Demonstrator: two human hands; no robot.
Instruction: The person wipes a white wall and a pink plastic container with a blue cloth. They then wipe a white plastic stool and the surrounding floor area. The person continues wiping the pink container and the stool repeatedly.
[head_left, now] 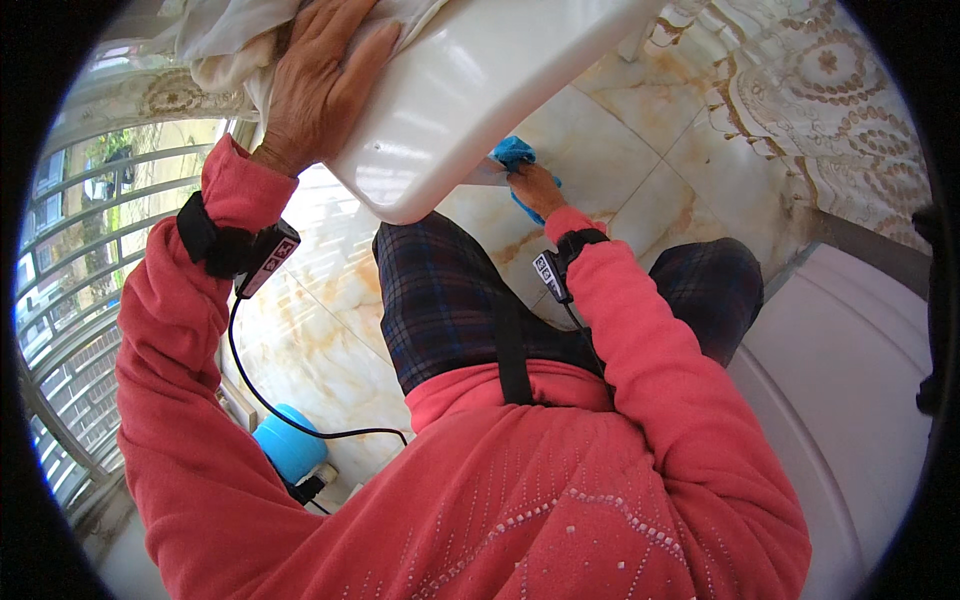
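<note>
A glossy white plastic piece of furniture with a rounded corner, perhaps a chair or small table, is tilted in front of my knees. My left hand lies flat against its left edge, fingers stretched out, beside a bunched whitish cloth. Lower and further right, my right hand has its fingers wrapped round a blue cloth. That cloth is pressed to a narrow white part below the furniture's edge, perhaps a leg. The fingertips of my right hand are partly hidden by the cloth.
A barred window runs along the left. Patterned lace curtains hang at the far right, above a large white panelled object. A light blue round container stands at lower left on the marbled tile floor. A black cable hangs from my left wrist.
</note>
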